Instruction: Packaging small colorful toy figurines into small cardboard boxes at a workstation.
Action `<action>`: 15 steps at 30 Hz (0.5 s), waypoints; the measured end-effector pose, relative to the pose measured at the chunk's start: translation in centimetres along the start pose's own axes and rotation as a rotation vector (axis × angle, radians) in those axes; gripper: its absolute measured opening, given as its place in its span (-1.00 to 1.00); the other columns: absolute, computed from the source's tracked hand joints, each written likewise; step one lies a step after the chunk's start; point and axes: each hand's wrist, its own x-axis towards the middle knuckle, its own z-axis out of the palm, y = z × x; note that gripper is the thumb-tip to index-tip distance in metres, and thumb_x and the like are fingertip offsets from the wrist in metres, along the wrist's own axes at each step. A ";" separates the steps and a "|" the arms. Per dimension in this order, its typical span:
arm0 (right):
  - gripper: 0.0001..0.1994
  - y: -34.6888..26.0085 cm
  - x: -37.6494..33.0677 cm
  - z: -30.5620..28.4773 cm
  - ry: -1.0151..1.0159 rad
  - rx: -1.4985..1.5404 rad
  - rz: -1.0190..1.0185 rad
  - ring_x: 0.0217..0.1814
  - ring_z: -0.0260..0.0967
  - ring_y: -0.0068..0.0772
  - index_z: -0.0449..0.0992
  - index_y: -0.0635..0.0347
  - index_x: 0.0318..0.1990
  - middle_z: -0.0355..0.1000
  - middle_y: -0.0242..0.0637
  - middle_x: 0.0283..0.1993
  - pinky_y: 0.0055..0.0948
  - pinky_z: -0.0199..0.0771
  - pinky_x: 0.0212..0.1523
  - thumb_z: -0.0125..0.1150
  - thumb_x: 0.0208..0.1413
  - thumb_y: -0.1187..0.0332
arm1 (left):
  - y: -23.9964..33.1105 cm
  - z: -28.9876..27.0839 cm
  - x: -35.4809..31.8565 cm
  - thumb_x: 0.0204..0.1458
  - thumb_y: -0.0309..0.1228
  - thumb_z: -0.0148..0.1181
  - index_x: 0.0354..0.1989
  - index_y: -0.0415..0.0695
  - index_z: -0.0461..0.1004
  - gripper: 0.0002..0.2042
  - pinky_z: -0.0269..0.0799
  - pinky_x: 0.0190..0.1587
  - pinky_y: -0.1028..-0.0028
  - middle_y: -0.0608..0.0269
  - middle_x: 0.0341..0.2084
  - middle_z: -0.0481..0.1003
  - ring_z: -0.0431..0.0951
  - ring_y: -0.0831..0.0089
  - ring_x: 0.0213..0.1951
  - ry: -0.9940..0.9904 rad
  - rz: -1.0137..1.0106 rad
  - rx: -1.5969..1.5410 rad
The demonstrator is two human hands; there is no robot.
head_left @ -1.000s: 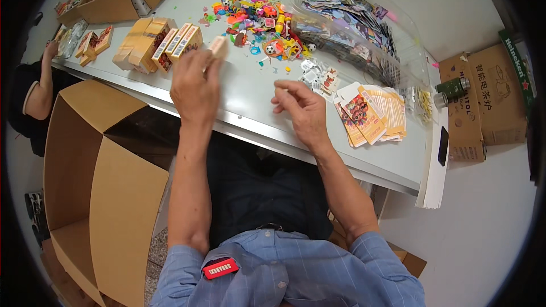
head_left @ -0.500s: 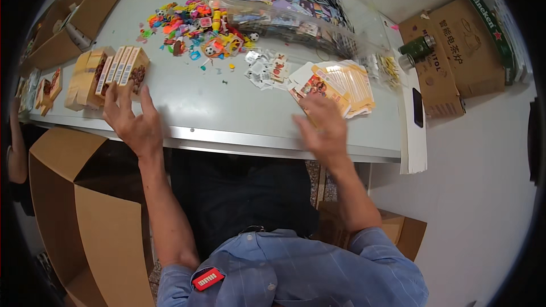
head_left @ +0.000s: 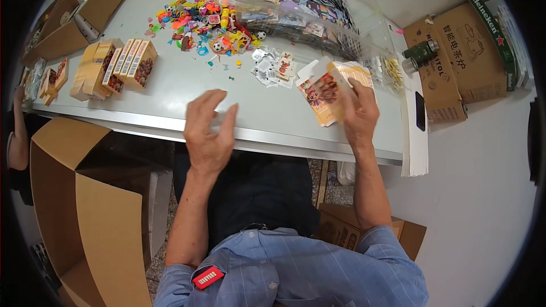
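My right hand [head_left: 359, 115] rests on a stack of flat printed orange cards [head_left: 325, 87] near the table's front right edge, with its fingers curled over the top card. My left hand [head_left: 209, 132] hovers open and empty above the white table's front edge [head_left: 273, 136], fingers spread. A row of small upright orange boxes [head_left: 116, 68] stands to the far left of that hand. A heap of small colourful toys [head_left: 206, 24] lies further back, with a few small white packets [head_left: 272, 67] beside it.
A clear bin of printed packets [head_left: 307, 11] stands at the back. Open cardboard boxes sit at the back left [head_left: 79, 17], beside my left knee [head_left: 68, 204] and on the right [head_left: 455, 62]. Another person's arm [head_left: 17, 136] shows at far left. A dark phone [head_left: 420, 111] lies right.
My left hand has left the orange boxes and swung right toward the table's middle. My right hand has moved right onto the card stack.
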 end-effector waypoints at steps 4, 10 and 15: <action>-0.71 -3.0 -0.9 -0.2 0.160 0.868 0.450 -0.12 0.48 -0.56 0.48 0.35 0.11 0.55 -0.21 -0.09 -0.52 0.55 -0.08 0.24 0.26 0.52 | 3.1 0.9 -0.8 -0.12 -0.51 0.53 0.37 -0.22 0.21 -0.18 0.49 0.03 0.36 -0.05 0.12 0.49 0.48 0.26 0.14 -0.314 -0.459 -0.740; -0.79 -11.7 -8.5 4.7 -0.235 1.359 0.769 -0.15 0.46 -0.63 0.53 0.36 0.02 0.53 -0.34 -0.18 -0.60 0.49 -0.11 0.19 0.32 0.44 | 4.3 0.5 -1.1 -0.31 -0.46 0.66 0.47 -0.25 0.03 0.11 0.39 0.23 0.36 0.00 0.19 0.44 0.44 0.34 0.20 -0.492 -0.585 -1.300; -0.78 -12.6 -9.5 4.4 -0.358 0.736 -0.037 -0.23 0.44 -0.64 0.56 0.37 -0.06 0.56 -0.29 -0.20 -0.58 0.43 -0.18 0.10 0.39 0.36 | 1.8 -1.7 -1.2 -0.23 -0.49 0.59 0.11 -0.31 0.47 -0.36 0.55 -0.09 0.47 0.17 -0.21 0.63 0.63 0.48 -0.22 -0.668 -0.650 -0.859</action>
